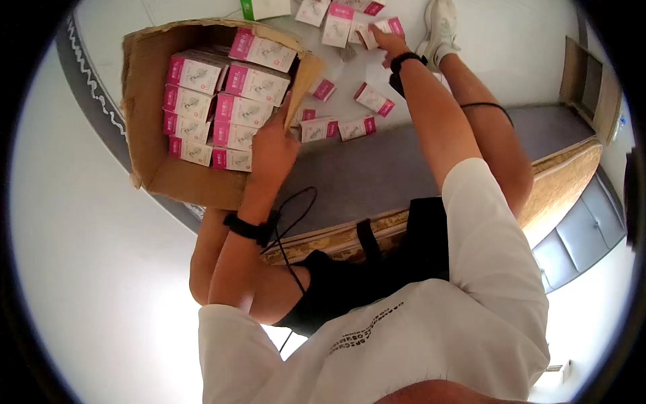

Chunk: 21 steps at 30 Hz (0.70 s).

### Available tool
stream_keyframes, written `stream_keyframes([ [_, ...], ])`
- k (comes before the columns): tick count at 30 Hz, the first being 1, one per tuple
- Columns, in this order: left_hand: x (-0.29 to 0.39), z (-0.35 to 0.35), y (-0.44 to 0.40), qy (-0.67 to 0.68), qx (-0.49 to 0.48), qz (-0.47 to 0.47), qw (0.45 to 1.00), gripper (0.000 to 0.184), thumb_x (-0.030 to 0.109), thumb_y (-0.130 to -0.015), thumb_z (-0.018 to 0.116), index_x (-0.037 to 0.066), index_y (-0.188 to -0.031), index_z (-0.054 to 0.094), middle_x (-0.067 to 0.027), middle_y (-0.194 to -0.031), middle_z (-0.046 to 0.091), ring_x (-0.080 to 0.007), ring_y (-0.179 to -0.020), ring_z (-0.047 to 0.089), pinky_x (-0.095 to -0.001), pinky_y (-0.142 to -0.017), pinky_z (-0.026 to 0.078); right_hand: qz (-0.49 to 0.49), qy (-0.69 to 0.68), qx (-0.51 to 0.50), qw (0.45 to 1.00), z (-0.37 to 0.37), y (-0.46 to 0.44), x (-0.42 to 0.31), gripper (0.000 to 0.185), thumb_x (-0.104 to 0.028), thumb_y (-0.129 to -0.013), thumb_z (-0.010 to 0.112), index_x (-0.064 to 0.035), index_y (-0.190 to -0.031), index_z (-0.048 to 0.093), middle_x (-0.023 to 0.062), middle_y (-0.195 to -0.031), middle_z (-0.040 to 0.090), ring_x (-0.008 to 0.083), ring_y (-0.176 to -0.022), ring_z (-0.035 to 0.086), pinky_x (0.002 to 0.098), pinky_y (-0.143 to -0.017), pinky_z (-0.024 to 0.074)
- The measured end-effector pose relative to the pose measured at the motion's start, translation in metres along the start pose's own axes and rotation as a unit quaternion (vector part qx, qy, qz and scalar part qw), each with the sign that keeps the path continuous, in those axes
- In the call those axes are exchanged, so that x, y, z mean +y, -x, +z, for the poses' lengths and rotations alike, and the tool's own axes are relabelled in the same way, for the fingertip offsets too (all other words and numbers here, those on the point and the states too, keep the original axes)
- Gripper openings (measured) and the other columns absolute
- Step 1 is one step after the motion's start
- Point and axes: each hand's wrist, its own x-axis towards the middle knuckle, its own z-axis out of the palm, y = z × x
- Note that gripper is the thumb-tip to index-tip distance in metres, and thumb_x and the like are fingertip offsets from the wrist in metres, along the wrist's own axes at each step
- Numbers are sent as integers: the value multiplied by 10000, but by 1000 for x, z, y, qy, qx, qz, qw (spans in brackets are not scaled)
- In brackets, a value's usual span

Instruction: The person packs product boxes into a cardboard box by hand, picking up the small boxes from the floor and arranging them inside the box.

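Note:
An open cardboard carton (151, 74) stands at the left, tilted towards me, with several pink-and-white small boxes (256, 82) stacked in rows inside. My left hand (272, 149) is at the carton's near right edge, fingers reaching along the inner side and thumb by the flap (306, 84); it grips this edge. Farther out, among loose boxes on the floor, my right hand (390, 46) closes on a pink-and-white small box (367, 37). Its fingertips are partly hidden.
Loose small boxes (373, 99) lie scattered on the pale floor (397, 131) between carton and right foot (441, 27). A green-and-white box (266, 8) is at the top. A mattress edge (565, 178) is under me. Another cardboard box (585, 81) stands right. A black cable (313, 195) loops near my left wrist.

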Motion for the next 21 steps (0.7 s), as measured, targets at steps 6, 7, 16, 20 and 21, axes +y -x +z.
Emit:
stream_keyframes([
  [6, 0, -4, -2, 34, 23, 33, 999, 571, -57, -764, 530, -19, -1329, 465, -303, -1070, 614, -433, -937, 633, -434, -811, 521, 144, -177, 42, 973, 4, 25, -37, 938, -592, -742, 686, 79, -1327, 389, 242, -1213, 571, 369, -999, 643, 484, -830, 556],
  [7, 1, -5, -3, 30, 42, 51, 997, 435, -32, -807, 545, -96, -1236, 520, -325, -984, 628, -447, -904, 641, -445, -789, 522, 138, -168, 47, 975, 2, 24, -35, 939, -576, -739, 701, 80, -1330, 382, 244, -1208, 573, 369, -1005, 642, 482, -822, 559],
  [16, -1, 1, -3, 31, 21, -2, 999, 416, 26, -838, 543, -75, -1241, 525, -327, -1016, 623, -456, -942, 630, -461, -818, 508, 29, -101, -13, 994, 33, 70, 8, 1223, -476, -683, 796, 171, -1389, 35, 301, -1336, 415, 409, -1068, 587, 485, -804, 585],
  [20, 1, -3, -4, 16, 27, 17, 999, 415, 38, -839, 538, -73, -1239, 525, -329, -1020, 622, -463, -952, 622, -467, -829, 503, 139, -75, 16, 987, 49, 94, 19, 1358, -526, -644, 805, 168, -1413, -73, 314, -1366, 415, 421, -1139, 551, 451, -890, 532],
  [21, 0, -2, -5, 10, 17, 16, 1000, 415, 45, -843, 536, -71, -1241, 524, -327, -1022, 622, -465, -955, 620, -469, -836, 500, 96, 50, 8, 994, 43, 102, 21, 1379, -546, -621, 806, 181, -1407, -64, 317, -1315, 468, 414, -1132, 562, 410, -919, 510],
])
